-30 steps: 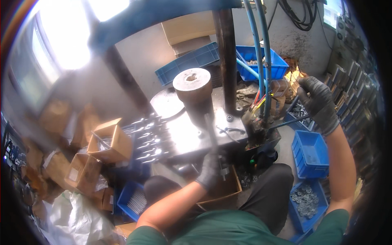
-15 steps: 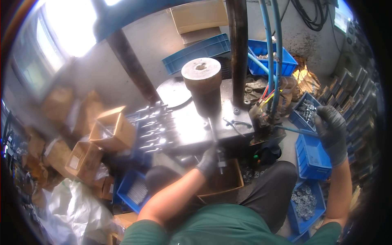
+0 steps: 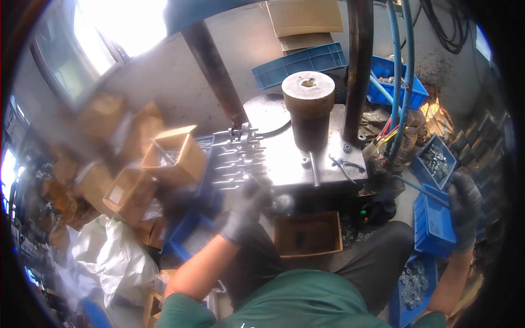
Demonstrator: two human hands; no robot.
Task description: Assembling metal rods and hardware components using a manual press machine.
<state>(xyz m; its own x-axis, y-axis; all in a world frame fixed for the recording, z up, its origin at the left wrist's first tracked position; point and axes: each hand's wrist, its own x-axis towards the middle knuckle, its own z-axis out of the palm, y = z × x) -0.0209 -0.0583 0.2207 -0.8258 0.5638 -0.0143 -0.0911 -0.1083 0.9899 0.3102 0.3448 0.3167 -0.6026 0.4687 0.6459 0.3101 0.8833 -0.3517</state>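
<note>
My left hand (image 3: pixel 246 210), in a dark glove and smeared by motion, is closed by the front of the bench, below a row of metal shafts. At its fingers is a shiny round metal part (image 3: pixel 282 204), seemingly a disc on a shaft, too blurred to make out fully. The shafts (image 3: pixel 235 167) lie side by side along the bench's left edge. My right hand (image 3: pixel 465 205), also gloved, is held up at the right beside the blue bins; its fingers curve, but blur hides whether anything is in them. A thick metal cylinder (image 3: pixel 309 109) stands upright on the bench plate (image 3: pixel 279 158).
A short rod (image 3: pixel 314 169) and a plier-like tool (image 3: pixel 347 165) lie on the plate. Blue bins (image 3: pixel 435 229) line my right, one holding small metal parts (image 3: pixel 436 162), another ring-shaped pieces (image 3: pixel 414 281). Below the bench is a cardboard box (image 3: pixel 307 234); more boxes (image 3: pixel 174 153) stand left.
My left hand has moved left toward the row of shafts, with the metal part. My right hand has come down and away from the bin of small parts. The whole view has shifted.
</note>
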